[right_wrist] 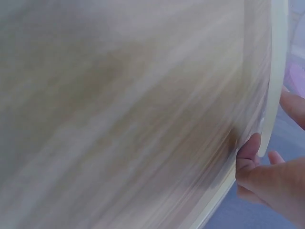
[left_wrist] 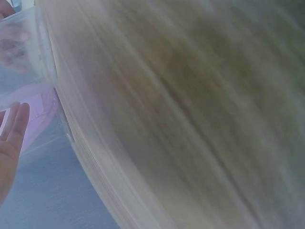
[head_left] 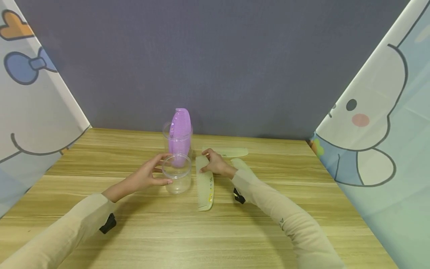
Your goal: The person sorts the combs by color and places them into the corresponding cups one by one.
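My left hand (head_left: 147, 173) holds a clear plastic cup (head_left: 178, 185) from its left side, thumb at the front and fingers behind. Part of that cup (left_wrist: 24, 57) shows beside the left fingers (left_wrist: 18, 124) in the left wrist view. Just right of the cup, my right hand (head_left: 215, 164) pinches the far end of a pale green comb (head_left: 205, 190), printed with a small yellow design. Its edge (right_wrist: 277, 57) passes between thumb and fingers in the right wrist view. Behind the held cup, purple combs (head_left: 180, 129) stand upright in another clear cup (head_left: 166, 140); their exact number is unclear.
Two more pale green combs lie on the wooden table: one crosswise (head_left: 235, 152) behind the right hand, another (head_left: 242, 164) partly hidden by the right sleeve. A dark grey panel (head_left: 201, 67) rises at the back, with cartoon-printed panels at both sides.
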The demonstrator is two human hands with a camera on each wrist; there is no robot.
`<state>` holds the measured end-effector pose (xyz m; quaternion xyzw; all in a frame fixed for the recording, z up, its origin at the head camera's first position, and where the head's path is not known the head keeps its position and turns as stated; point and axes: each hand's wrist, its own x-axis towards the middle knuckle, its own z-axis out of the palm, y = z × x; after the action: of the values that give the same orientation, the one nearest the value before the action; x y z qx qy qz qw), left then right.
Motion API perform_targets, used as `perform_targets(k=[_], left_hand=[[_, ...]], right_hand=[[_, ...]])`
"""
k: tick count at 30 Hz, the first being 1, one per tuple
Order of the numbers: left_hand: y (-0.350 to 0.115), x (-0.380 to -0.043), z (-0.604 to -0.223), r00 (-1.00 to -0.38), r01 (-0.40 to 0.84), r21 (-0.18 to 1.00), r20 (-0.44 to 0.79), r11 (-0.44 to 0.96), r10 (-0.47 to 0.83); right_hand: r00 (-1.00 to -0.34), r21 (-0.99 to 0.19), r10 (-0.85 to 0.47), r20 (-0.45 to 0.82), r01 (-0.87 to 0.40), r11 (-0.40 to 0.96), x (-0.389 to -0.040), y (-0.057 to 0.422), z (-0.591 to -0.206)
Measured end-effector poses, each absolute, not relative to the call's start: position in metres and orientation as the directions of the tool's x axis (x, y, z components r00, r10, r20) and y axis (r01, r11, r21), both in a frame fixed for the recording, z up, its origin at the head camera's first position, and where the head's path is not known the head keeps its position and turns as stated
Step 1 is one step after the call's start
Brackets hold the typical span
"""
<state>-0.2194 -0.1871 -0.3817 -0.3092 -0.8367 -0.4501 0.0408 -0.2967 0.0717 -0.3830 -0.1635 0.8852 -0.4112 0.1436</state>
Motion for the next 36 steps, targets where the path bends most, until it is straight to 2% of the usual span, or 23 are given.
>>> perform_targets(k=[9,17,25,36], left_hand=[[-0.189,-0.219,-0.381,-0.814,0.537,0.733,0.321,0.418,0.484],[-0.189,-0.219,-0.382,-0.808,0.546,0.730,0.328,0.411,0.489],[-0.188,-0.218,-0.381,-0.807,0.548,0.731,0.334,0.406,0.487],[-0.188,-0.218,-0.382,-0.810,0.542,0.740,0.333,0.398,0.484]], right_hand=[[-0.920,-0.876,-0.381,-0.094,-0.106,0.471,-0.300,0.080,-0.381],[-0.924,-0.927,-0.353,-0.145,0.002,0.375,-0.302,0.086,-0.373],[-0.911,-0.969,-0.387,-0.143,0.048,0.244,-0.302,0.087,-0.364],[-0.907,-0.986,-0.403,-0.122,0.064,0.154,-0.299,0.089,-0.342]])
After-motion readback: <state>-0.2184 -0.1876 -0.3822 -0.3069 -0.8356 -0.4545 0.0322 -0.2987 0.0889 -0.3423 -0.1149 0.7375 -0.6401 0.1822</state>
